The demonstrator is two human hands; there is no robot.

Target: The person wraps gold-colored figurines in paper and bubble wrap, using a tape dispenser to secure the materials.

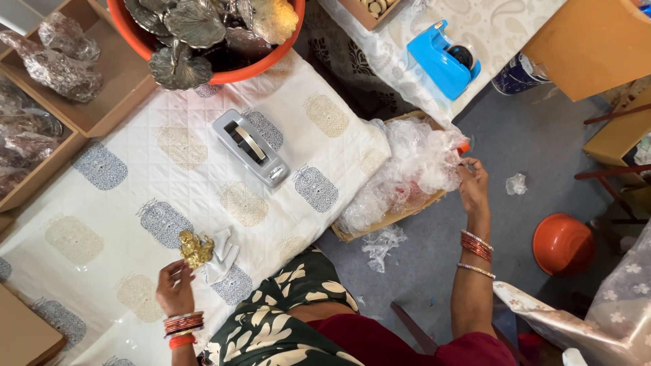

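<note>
Hands work apart: left hand point(175, 288) pinches a small gold ornament point(195, 249) above the quilted table point(203, 169), just beside a white wrapper point(224, 254). Right hand point(473, 186) reaches out to the right, fingers closed on clear plastic wrap point(413, 169) heaped in a basket point(380, 224) on the floor. Plastic lies well to the right of the ornament, nearer the right hand. 1 grey tape dispenser point(251, 148) sits between them, further up the table.
</note>
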